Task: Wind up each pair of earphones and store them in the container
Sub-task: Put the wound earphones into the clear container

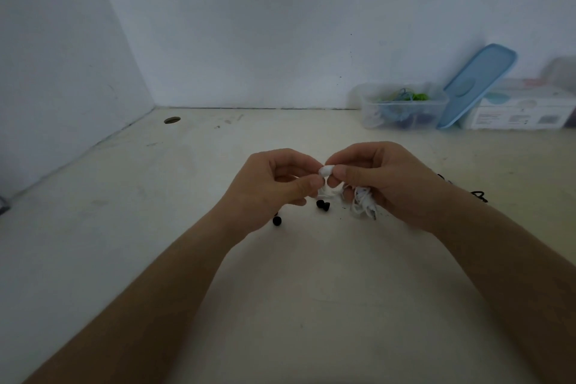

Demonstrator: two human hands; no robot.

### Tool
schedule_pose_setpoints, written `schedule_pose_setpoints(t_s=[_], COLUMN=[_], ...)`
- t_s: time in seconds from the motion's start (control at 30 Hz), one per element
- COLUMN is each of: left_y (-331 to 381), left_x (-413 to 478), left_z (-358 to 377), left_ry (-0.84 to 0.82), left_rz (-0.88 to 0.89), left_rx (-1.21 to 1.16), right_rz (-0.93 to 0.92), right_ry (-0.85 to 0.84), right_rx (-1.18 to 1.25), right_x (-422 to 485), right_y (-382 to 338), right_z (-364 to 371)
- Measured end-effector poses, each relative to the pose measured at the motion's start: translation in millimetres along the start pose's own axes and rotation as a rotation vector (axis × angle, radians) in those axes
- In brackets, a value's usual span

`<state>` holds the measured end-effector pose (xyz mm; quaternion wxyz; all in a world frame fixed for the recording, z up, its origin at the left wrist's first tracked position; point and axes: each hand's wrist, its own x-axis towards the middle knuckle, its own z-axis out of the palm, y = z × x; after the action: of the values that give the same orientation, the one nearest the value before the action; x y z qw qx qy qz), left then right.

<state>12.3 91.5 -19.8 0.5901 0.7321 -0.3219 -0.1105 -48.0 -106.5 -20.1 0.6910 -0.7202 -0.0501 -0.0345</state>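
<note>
Limp, tangled white earphones (363, 204)

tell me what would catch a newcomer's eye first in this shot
The eye goes to the centre, where the left hand and right hand together pinch the white earphones, with bunched cable hanging under the right palm. Two black earbuds lie on the table just below the left hand. At the back right an open clear container holds coloured cords, and a blue lid leans beside it.
</note>
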Motion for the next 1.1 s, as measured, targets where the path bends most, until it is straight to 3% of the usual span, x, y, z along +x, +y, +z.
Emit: schedule_pose_setpoints(t_s=[0.13, 0.37, 0.7, 0.93, 1.1], left_y=[0.4, 1.5, 2.7, -2.0, -2.6], left_x=[0.2, -0.8, -1.5, 0.1, 0.0], left_z=[5.5, 11.7, 11.0, 9.1, 7.2], left_ry=[-0.004, 0.020, 0.094, 0.175, 0.203], left_rz=[-0.024, -0.028, -0.029, 0.069, 0.095], left_rx=[0.073, -0.007, -0.016, 0.115, 0.084], right_rz=[0.028, 0.046, 0.057, 0.054, 0.064], right_ry=[0.061, 0.108, 0.140, 0.151, 0.113], right_rx=[0.212, 0.368, 0.348, 0.302, 0.341], right_x=[1.3, 2.8, 2.2, 3.0, 2.2], right_y=[-1.1, -1.1, 0.0, 0.6, 1.1], right_z=[1.6, 9.3, 14.5, 17.9, 22.9])
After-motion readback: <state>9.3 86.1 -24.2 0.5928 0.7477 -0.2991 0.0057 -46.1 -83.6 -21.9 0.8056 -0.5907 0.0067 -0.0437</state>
